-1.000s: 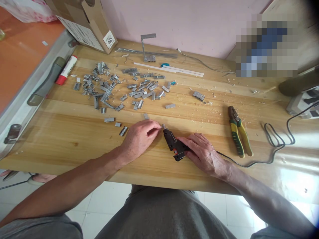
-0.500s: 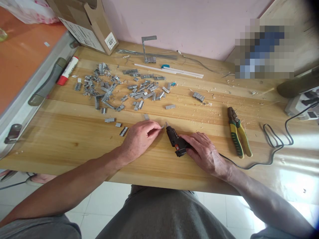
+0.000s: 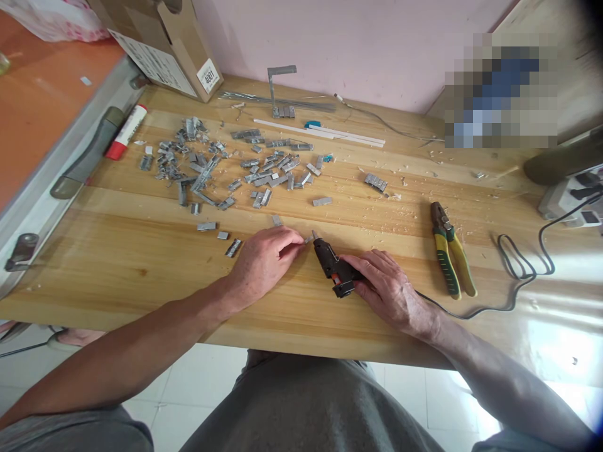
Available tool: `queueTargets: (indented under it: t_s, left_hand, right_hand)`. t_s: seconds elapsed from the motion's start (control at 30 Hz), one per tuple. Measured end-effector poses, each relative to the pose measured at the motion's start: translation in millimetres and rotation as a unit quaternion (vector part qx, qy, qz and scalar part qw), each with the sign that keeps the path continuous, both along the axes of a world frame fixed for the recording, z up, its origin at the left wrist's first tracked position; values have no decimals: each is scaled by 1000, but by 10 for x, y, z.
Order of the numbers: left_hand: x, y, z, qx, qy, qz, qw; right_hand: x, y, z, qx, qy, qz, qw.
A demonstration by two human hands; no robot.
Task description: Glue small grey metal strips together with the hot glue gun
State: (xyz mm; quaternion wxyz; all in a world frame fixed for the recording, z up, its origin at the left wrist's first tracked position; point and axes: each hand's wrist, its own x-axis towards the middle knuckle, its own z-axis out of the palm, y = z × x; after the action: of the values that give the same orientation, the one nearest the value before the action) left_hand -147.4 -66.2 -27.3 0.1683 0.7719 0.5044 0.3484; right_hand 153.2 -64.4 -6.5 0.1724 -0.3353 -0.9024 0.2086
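My left hand (image 3: 269, 254) pinches a small grey piece (image 3: 308, 239) between thumb and fingertips, close above the table. My right hand (image 3: 387, 285) is closed round the handle of a black hot glue gun (image 3: 331, 263), which lies tilted with its nozzle at the small piece. Whether nozzle and piece touch, I cannot tell. Just beyond my left hand lies a flat grey block (image 3: 276, 220). Left of that hand are a dark striped block (image 3: 233, 248) and a small grey block (image 3: 223, 235).
Loose grey blocks (image 3: 277, 164) and scraps cover the table's far middle. Pliers (image 3: 447, 251) with green-yellow handles lie right, near the black cord (image 3: 513, 301). Behind are white sticks (image 3: 325, 132), an upright grey bracket (image 3: 272, 91) and a cardboard box (image 3: 179, 56). A red-white marker (image 3: 126, 132) lies left.
The glue gun has shifted very slightly, its nozzle tip now nearer the small piece in my left hand. Both hands have otherwise stayed almost in place.
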Motion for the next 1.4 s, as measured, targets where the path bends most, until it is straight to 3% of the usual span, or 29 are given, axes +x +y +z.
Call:
queueTargets:
  t_s: [0.77,0.93,1.13,1.4]
  left_hand:
    - [5,1,-12,-4,-1,-1,1000]
    - [18,-11,2,3,3,7,1000]
    - [32,-30,40,-17,8,48,999]
    - [11,-25,15,-46,-4,54,997]
  right_hand:
    - [-21,-15,13,7,-3,18,1000]
    - [-17,-24,-18,22,-10,-3,1000]
    - [-54,-36,4,29,-8,20,999]
    - [-60,-67,25,26,18,34,999]
